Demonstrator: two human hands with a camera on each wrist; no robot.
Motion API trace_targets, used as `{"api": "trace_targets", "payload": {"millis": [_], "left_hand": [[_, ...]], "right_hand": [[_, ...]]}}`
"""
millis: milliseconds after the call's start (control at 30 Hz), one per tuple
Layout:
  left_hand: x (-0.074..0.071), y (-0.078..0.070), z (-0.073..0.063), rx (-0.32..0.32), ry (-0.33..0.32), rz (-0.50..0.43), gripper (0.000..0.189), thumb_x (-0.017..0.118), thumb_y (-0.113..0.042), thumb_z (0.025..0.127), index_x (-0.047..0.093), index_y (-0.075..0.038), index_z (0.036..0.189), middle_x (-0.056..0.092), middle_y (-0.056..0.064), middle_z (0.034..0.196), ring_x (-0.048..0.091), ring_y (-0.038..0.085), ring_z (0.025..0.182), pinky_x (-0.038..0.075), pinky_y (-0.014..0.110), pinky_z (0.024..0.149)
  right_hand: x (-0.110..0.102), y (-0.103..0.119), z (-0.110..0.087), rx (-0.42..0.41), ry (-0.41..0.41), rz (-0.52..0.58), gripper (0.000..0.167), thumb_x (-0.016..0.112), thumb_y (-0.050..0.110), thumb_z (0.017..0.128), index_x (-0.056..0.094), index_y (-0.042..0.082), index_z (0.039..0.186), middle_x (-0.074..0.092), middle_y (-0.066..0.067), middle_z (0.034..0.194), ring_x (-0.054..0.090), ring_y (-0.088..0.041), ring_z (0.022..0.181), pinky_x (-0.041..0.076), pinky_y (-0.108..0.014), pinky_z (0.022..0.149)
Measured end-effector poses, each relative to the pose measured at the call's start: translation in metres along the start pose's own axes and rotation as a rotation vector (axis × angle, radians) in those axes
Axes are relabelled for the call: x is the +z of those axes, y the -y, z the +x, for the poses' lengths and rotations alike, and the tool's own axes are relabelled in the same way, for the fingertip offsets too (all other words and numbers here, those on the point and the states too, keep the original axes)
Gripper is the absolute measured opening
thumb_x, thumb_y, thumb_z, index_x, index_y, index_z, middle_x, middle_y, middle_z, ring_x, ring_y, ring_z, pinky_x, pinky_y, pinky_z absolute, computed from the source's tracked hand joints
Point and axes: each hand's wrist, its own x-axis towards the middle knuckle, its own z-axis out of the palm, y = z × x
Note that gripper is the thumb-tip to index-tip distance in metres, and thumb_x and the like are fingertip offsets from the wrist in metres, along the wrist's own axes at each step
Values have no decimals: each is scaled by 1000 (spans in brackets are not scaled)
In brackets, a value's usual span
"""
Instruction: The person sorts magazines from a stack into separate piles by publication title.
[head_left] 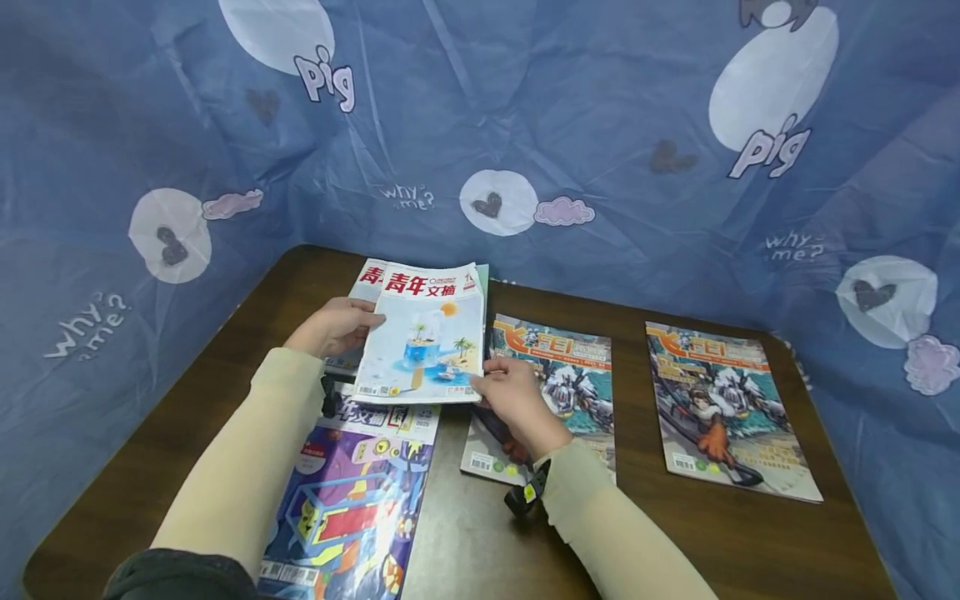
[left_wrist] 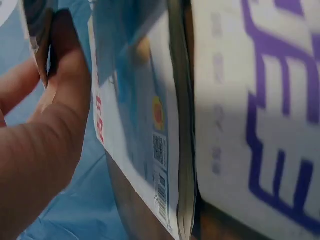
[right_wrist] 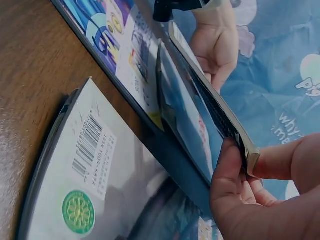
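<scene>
Both hands hold a magazine [head_left: 427,333] with a white and pale blue beach cover and red title characters. My left hand [head_left: 336,327] pinches its left edge. The fingers of my right hand [head_left: 519,402] grip its lower right corner, thumb on one face and fingertips on the other, as the right wrist view shows. This magazine is raised and tilted, apart from a like magazine [left_wrist: 135,115] lying beneath it, whose upper left part peeks out in the head view. Nearer to me lies a magazine with a purple cover [head_left: 345,508], its top close to my left wrist.
Beneath my right forearm lies a comic magazine [head_left: 585,367] with an orange title. A matching magazine [head_left: 727,408] is farther right on the brown wooden table [head_left: 480,533]. A blue patterned cloth [head_left: 615,108] hangs behind and at the sides.
</scene>
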Motion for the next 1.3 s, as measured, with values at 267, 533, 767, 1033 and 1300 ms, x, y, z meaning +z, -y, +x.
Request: {"api": "trace_targets", "payload": {"millis": [267,533,767,1033,1300], "left_hand": [[-10,-4,14,-11,-184,169,48,62,-12,103,49,3,147,55,19,137,56,28,110,47,39,90],[-21,-7,23,-7,-240,169,50,59,-9,103,45,4,149,50,20,145,55,28,116,47,40,97],[-31,-5,25,27,-314,287,49,61,-8,102,47,9,146,48,24,146,50,35,125,42,50,105],[-28,-1,28,127,-415,507,37,70,-10,96,63,10,126,60,25,125,58,33,102,51,48,88],[-26,-1,34,190,-456,579,30,75,-10,92,68,8,116,62,23,116,56,32,99,53,44,84]], "right_hand": [[17,3,22,35,53,-7,30,72,7,93,61,-9,116,62,-17,103,65,-21,79,59,-35,74],[32,10,46,77,108,16,21,69,14,98,69,-7,101,66,-10,84,63,-12,64,58,-27,67],[45,8,57,56,106,-67,19,70,13,98,68,-5,97,65,-11,83,61,-11,61,58,-26,65],[57,7,64,94,46,-137,15,71,9,95,68,-5,92,64,-9,72,59,-9,51,55,-24,54],[56,8,68,89,21,-236,16,71,12,95,70,-2,89,69,-11,72,60,-11,51,54,-24,52]]}}
